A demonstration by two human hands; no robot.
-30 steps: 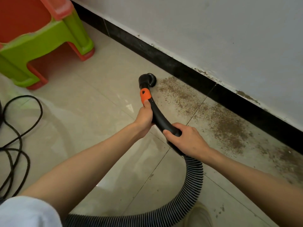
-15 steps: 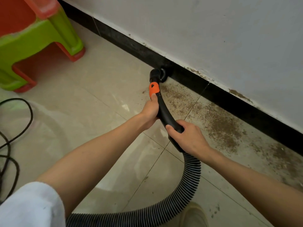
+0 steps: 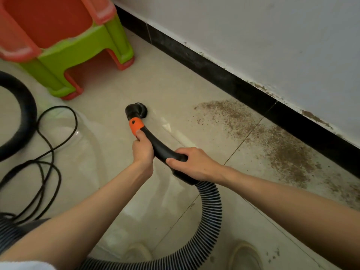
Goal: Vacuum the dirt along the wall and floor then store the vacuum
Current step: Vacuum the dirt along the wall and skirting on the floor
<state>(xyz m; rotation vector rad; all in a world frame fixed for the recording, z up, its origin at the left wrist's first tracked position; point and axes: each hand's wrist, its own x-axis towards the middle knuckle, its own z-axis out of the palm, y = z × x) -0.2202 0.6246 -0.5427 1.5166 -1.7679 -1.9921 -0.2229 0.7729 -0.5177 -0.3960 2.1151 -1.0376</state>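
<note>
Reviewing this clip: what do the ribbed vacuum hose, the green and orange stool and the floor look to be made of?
The black ribbed vacuum hose looks like flexible corrugated plastic: even ridges, bent in a curve. The green and orange stool seems moulded plastic, smooth and matte with rounded edges. The beige floor appears to be glazed tile, given its sheen and thin joint lines.
</note>
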